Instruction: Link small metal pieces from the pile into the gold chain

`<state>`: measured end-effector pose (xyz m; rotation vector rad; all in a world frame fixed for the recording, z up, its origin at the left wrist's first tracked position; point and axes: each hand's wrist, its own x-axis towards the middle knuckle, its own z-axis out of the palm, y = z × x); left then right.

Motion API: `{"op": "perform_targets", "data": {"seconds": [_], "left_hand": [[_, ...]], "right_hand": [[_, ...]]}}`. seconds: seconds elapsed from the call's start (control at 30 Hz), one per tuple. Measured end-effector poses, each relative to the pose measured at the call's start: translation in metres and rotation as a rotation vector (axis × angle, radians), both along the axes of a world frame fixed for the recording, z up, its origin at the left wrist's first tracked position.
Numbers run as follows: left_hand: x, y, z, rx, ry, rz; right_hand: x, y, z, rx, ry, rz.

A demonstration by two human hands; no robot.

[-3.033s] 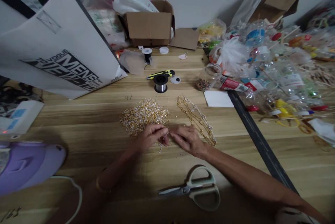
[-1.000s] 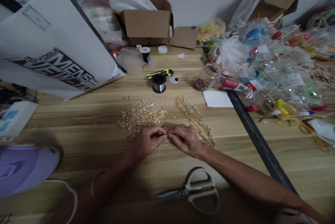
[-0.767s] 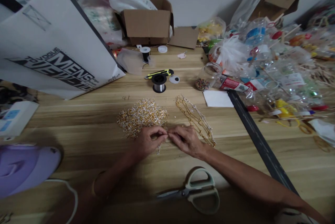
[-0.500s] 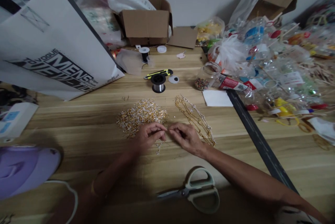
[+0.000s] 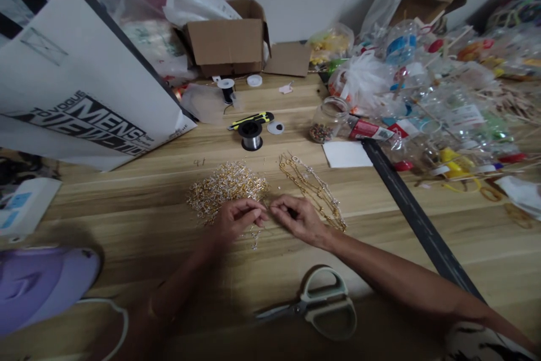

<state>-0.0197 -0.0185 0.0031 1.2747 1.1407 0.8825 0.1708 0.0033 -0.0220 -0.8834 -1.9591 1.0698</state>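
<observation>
My left hand (image 5: 242, 218) and my right hand (image 5: 299, 219) meet fingertip to fingertip over the table, each closed in a pinch. What lies between the fingertips is too small to make out; a thin strand seems to run below them. A short silvery beaded piece (image 5: 255, 239) hangs or lies just under my left fingers. Behind my left hand is a heap of gold and silver beads (image 5: 228, 183). Several gold and silver beaded chains (image 5: 313, 189) lie beyond my right hand. Scissors (image 5: 313, 304) with pale green handles rest nearer to me, blades pointing left.
Past the heap are a spool of clear line (image 5: 251, 136), a yellow-black utility knife (image 5: 251, 120) and a jar of small beads (image 5: 327, 119). Plastic bottles and bags (image 5: 443, 107) crowd the right. A paper bag (image 5: 84, 85) and a purple appliance (image 5: 42, 288) stand left.
The view has shifted slightly. Both hands keep the same pinched pose, fingertips close together, with hardly any movement.
</observation>
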Motion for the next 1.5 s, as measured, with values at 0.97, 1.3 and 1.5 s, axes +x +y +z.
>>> {"op": "perform_targets", "data": {"seconds": [0.97, 1.3, 1.5], "left_hand": [[-0.009, -0.007, -0.001, 0.716, 0.843, -0.123], [-0.002, -0.005, 0.004, 0.323, 0.575, 0.044], [0.002, -0.003, 0.007, 0.027, 0.275, 0.046]], "right_hand": [[0.002, 0.003, -0.002, 0.08, -0.002, 0.005], [0.002, 0.003, -0.003, 0.08, 0.017, 0.023], [0.002, 0.003, 0.001, 0.104, 0.019, 0.04]]}}
